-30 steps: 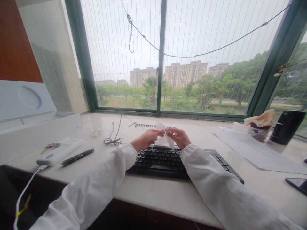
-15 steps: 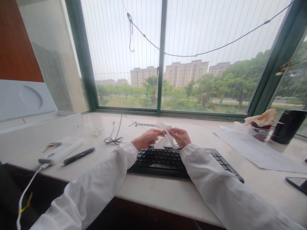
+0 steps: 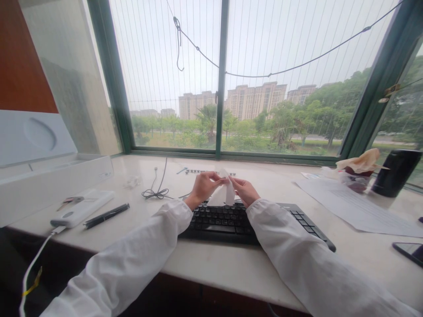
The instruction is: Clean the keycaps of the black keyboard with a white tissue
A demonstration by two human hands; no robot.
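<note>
Both my hands are raised just above the far edge of a black keyboard (image 3: 228, 220) on a pale stone sill. My left hand (image 3: 203, 187) and my right hand (image 3: 244, 190) each pinch the top of a small white tissue (image 3: 224, 193), which hangs down between them toward the keys. The fingers of both hands are closed on it. White sleeves cover both arms up to the wrists.
To the left lie a black pen (image 3: 106, 215), a white power bank (image 3: 82, 208) with a cable, an open white box (image 3: 53, 180) and a coiled black cord (image 3: 155, 193). To the right are paper sheets (image 3: 353, 207), a black cup (image 3: 395, 172), a bag (image 3: 358, 169) and a phone (image 3: 410, 253).
My hands have drawn closer together and turned the tissue; it now hangs down in a folded shape instead of stretching up between the fingertips.
</note>
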